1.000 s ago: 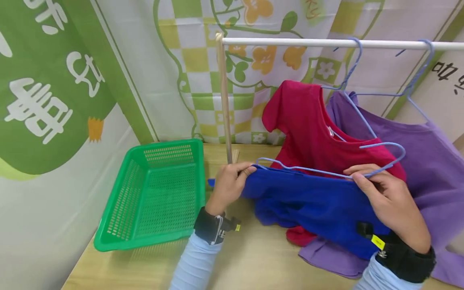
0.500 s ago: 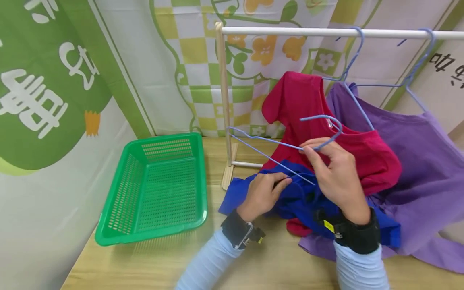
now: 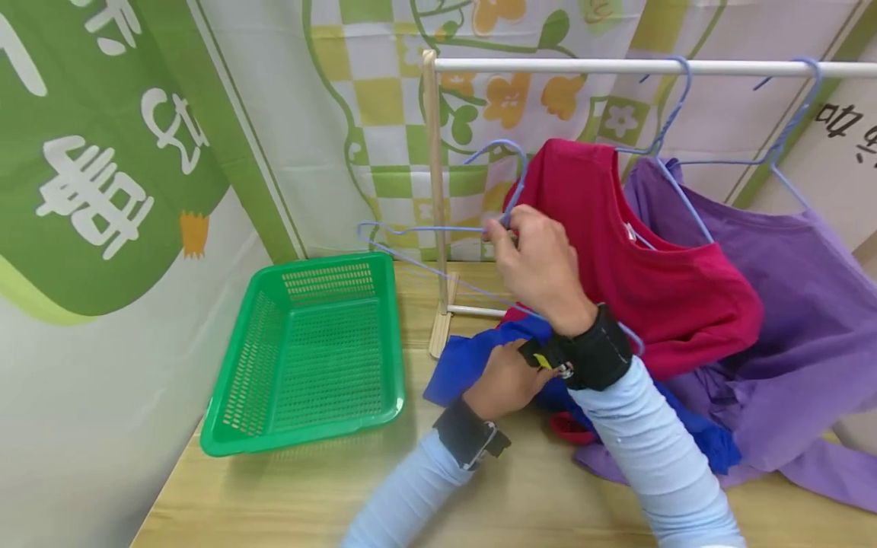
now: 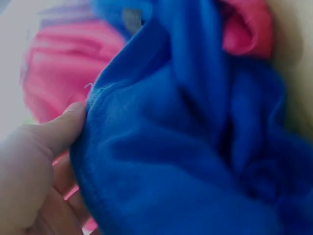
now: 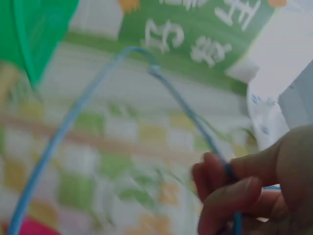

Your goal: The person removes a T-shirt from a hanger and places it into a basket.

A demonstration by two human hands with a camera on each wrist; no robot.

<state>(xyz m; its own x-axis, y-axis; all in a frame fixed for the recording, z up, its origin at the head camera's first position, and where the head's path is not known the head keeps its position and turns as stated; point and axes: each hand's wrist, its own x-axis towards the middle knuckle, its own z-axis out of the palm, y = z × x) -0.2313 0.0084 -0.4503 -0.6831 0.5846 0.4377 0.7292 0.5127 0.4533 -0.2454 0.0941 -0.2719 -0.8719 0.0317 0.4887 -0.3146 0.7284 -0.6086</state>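
My right hand pinches the neck of a light blue wire hanger, raised and bare beside the wooden post. Close up in the right wrist view, my fingers curl round the hanger wire. Below, my left hand grips a crumpled blue shirt lying on the table; the left wrist view shows my thumb pressed on the blue cloth. My right forearm hides part of the shirt.
A red shirt and a purple shirt hang on hangers from the white rail, their hems on the wooden table. A green mesh basket stands at the left. Printed curtains close off the back and left.
My right hand has drawn the hanger out of the blue shirt and carried it up and to the left. My left hand has kept its grip on the shirt low over the table.
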